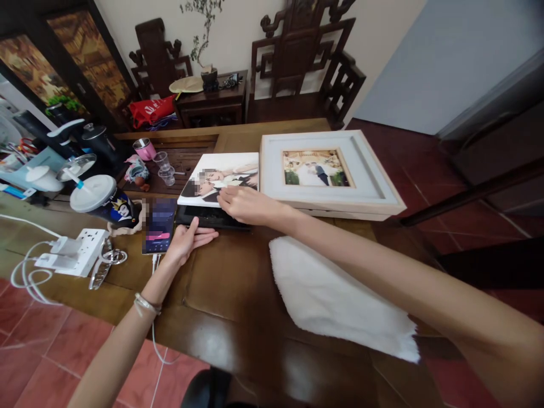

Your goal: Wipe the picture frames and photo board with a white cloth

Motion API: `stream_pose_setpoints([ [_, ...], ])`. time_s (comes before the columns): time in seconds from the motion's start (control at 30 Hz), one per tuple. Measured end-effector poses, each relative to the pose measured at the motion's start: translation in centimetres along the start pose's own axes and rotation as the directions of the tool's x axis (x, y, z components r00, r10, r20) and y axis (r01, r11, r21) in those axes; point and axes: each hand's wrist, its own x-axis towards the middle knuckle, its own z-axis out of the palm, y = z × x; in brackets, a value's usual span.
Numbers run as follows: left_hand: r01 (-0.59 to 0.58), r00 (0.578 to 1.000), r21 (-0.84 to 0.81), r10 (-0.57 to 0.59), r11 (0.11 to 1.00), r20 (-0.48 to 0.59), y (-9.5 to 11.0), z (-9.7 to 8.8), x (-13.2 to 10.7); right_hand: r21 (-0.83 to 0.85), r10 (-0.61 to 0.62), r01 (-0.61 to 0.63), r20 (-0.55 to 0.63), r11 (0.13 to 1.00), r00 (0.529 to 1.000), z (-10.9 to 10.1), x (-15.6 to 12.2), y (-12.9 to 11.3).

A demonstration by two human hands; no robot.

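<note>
A white-edged photo album (238, 162) with a picture of a couple on its cover lies on top of a flat black item (204, 215). My right hand (244, 204) reaches across from the right, its fingers bent closed at the album's front edge; the fingertips are partly hidden. Palm up, my left hand (187, 242) rests at the front of the black item, thumb raised against it and fingers stretched out along the table. To the right is a pale wooden picture frame (270, 170) with a wedding photo. A white cloth (327, 300) lies beneath my right forearm.
Left of the album, a phone (159, 226) is plugged into a cable. Further left are a lidded cup (96, 195), a power strip (85, 252) and a clear hair clip (104, 263). Small cups (164, 167) stand on a tea tray behind. Carved chairs (297, 56) line the wall.
</note>
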Motion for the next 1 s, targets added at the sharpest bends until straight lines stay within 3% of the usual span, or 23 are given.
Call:
stream_pose_setpoints([
  [0.2,0.001,0.999,0.051,0.001,0.999,-0.054,0.8,0.3,1.5,-0.002,0.019,-0.019,-0.014,1.0,1.0,1.0,-0.3,-1.0],
  [0.5,0.061,0.989,0.113,-0.045,0.992,-0.14,2.3,1.4,4.2,0.14,0.141,-0.141,0.007,0.98,0.99,0.7,0.0,0.1],
  [0.67,0.067,0.993,0.057,-0.062,0.996,-0.097,2.9,1.5,4.5,0.281,0.197,-0.193,0.015,0.94,0.98,1.0,0.1,1.0],
  [0.77,0.065,0.996,-0.011,-0.065,0.998,-0.058,3.2,1.2,4.5,0.406,0.217,-0.176,-0.057,0.897,0.975,1.1,-0.6,2.2],
  [0.87,0.042,0.998,-0.059,-0.045,0.997,-0.043,3.4,1.0,4.6,0.481,0.307,-0.183,-0.192,0.858,0.932,0.4,-3.0,3.7],
  [1.0,0.019,0.998,-0.057,-0.023,0.998,-0.059,3.6,1.3,5.1,0.494,0.476,-0.276,-0.34,0.824,0.811,-0.2,-9.3,5.4],
])
